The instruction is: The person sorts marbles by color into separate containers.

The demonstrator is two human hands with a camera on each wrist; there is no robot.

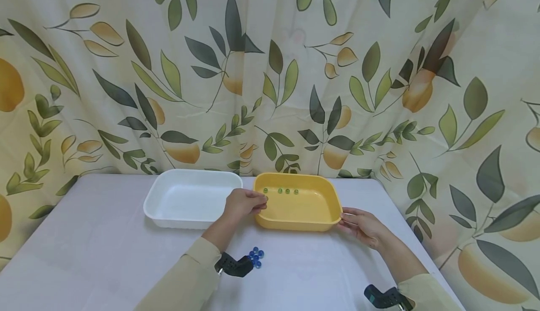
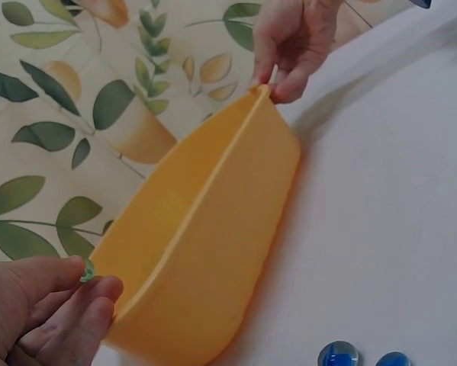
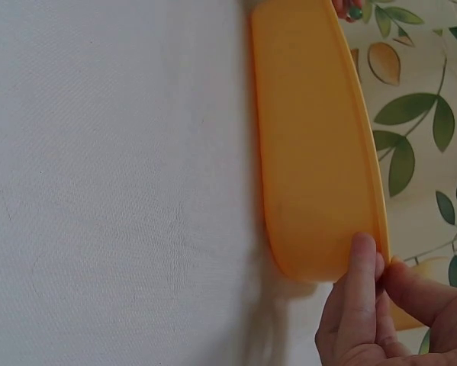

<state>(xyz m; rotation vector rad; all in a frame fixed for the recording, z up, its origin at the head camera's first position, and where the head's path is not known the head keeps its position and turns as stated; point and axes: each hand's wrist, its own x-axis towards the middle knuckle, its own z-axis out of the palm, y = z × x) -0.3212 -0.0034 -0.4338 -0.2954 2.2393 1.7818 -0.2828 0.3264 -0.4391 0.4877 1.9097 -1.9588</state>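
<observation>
A green glass marble (image 2: 88, 270) is pinched between the thumb and fingers of my left hand (image 1: 246, 202), at the left side of the yellow tray (image 1: 301, 212). Several more green marbles (image 1: 288, 191) lie in a row inside that tray, toward its far wall. My right hand (image 1: 363, 226) grips the tray's right end, thumb at the rim and fingers against the outer wall, as the right wrist view shows. From the left wrist, the tray's inside floor is hidden behind its near wall.
A white tray (image 1: 190, 224) stands to the left of the yellow one. Several blue marbles (image 1: 255, 256) sit clustered on the white tablecloth (image 1: 303, 273), beside the left wrist's black camera (image 1: 236, 266). Behind the table hangs a leaf-patterned curtain (image 1: 270, 128).
</observation>
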